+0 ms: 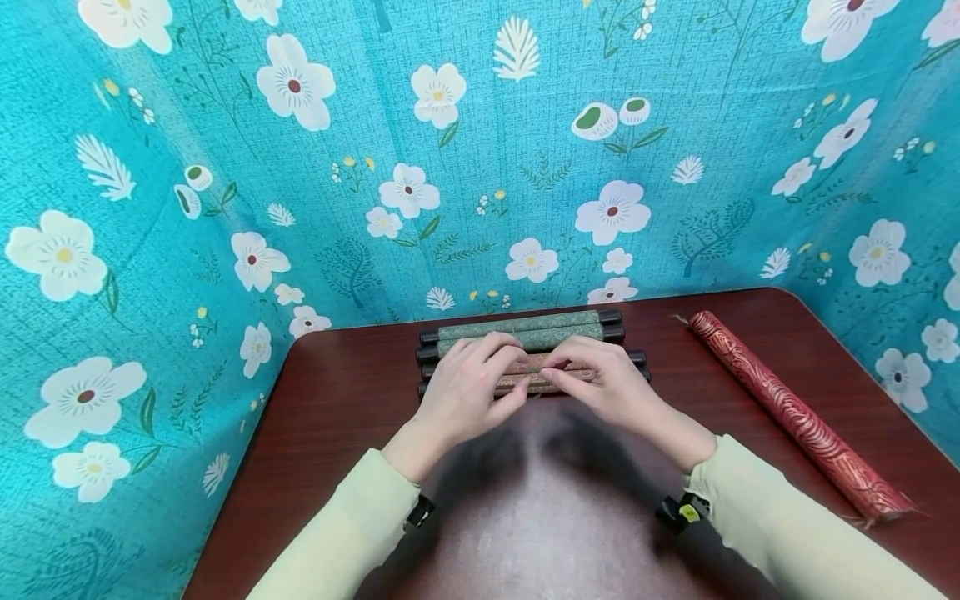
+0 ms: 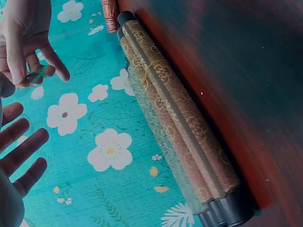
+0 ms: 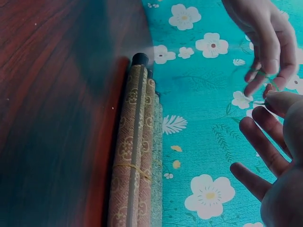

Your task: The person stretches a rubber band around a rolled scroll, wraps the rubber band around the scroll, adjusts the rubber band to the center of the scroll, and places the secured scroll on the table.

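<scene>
My left hand (image 1: 467, 390) and right hand (image 1: 609, 382) meet above a row of rolled scrolls, in the middle of the head view. Between their fingertips is a thin green band (image 2: 39, 74), pinched from both sides; whether it is a closed loop I cannot tell. Two brown-pink patterned scrolls (image 2: 189, 118) with black end knobs lie nearest, with a thin yellowish tie (image 3: 128, 165) around them. Green patterned scrolls (image 1: 566, 337) lie right behind. In the head view the hands hide part of the row.
A red and gold patterned roll (image 1: 795, 408) lies at an angle on the right of the dark red-brown table (image 1: 352, 392). Blue flowered cloth (image 1: 480, 167) hangs behind the table and on both sides.
</scene>
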The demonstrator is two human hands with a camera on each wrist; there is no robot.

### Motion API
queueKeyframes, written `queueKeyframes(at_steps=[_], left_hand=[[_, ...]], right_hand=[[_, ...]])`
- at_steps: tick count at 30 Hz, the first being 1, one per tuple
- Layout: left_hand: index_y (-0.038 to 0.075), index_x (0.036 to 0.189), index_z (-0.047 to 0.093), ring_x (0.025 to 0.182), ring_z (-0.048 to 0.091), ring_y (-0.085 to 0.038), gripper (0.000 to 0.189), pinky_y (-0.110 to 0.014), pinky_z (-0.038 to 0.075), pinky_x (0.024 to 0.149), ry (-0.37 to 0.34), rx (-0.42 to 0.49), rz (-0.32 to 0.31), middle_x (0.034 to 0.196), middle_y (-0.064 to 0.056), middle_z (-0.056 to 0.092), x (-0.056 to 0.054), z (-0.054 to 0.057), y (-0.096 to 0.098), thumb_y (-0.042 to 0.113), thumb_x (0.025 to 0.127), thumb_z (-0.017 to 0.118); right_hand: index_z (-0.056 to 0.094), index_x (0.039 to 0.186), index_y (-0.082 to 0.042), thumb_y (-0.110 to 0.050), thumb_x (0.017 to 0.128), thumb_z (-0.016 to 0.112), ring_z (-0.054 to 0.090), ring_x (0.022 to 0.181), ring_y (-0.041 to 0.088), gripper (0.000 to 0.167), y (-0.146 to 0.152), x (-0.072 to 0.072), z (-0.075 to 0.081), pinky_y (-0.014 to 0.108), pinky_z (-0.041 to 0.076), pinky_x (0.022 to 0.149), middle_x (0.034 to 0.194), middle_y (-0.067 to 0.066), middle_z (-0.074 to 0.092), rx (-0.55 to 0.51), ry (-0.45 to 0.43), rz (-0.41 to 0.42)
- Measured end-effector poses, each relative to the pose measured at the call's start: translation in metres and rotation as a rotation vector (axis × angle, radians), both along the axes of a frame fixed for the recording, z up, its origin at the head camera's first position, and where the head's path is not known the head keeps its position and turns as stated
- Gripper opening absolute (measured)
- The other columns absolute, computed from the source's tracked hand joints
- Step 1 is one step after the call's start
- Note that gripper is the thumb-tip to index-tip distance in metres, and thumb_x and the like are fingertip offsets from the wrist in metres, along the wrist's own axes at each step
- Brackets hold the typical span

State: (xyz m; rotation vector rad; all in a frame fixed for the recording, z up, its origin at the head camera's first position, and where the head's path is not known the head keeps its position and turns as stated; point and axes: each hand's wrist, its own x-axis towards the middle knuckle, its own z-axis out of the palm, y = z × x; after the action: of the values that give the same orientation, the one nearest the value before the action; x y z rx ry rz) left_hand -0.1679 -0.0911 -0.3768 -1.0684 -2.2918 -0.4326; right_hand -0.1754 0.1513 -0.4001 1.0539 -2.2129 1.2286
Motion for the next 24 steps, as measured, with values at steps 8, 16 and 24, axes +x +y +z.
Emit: queueKeyframes(at_steps=[8, 16, 24], left_hand=[[0.016, 0.119, 0.075, 0.101, 0.071, -0.020, 0.028, -0.042, 0.057, 0.087, -0.119, 0.089, 0.016, 0.121, 0.000, 0.070, -0.001, -0.015, -0.004, 0.031, 0.096, 0.076], [0.017, 0.128, 0.073, 0.110, 0.070, -0.020, 0.035, -0.041, 0.058, 0.089, -0.338, 0.216, -0.003, 0.124, 0.003, 0.069, 0.003, -0.026, 0.002, 0.035, 0.098, 0.074], [0.016, 0.126, 0.073, 0.109, 0.071, -0.016, 0.029, -0.036, 0.059, 0.090, -0.377, 0.309, -0.037, 0.122, 0.003, 0.069, 0.004, -0.031, 0.012, 0.028, 0.099, 0.077]], right_hand=[[0.079, 0.099, -0.015, 0.006, 0.090, 0.080, 0.071, 0.089, 0.009, 0.023, 0.006, 0.000, 0.007, 0.018, 0.058, 0.080, 0.093, -0.007, 0.074, -0.012, -0.013, 0.002], [0.079, 0.101, -0.012, 0.007, 0.090, 0.080, 0.071, 0.089, 0.010, 0.022, 0.009, 0.000, 0.010, 0.032, 0.064, 0.076, 0.095, -0.006, 0.074, -0.017, -0.018, 0.008], [0.080, 0.101, -0.015, 0.008, 0.089, 0.080, 0.071, 0.087, 0.009, 0.026, 0.010, 0.000, 0.011, 0.023, 0.061, 0.077, 0.093, -0.005, 0.074, -0.024, -0.003, 0.011]])
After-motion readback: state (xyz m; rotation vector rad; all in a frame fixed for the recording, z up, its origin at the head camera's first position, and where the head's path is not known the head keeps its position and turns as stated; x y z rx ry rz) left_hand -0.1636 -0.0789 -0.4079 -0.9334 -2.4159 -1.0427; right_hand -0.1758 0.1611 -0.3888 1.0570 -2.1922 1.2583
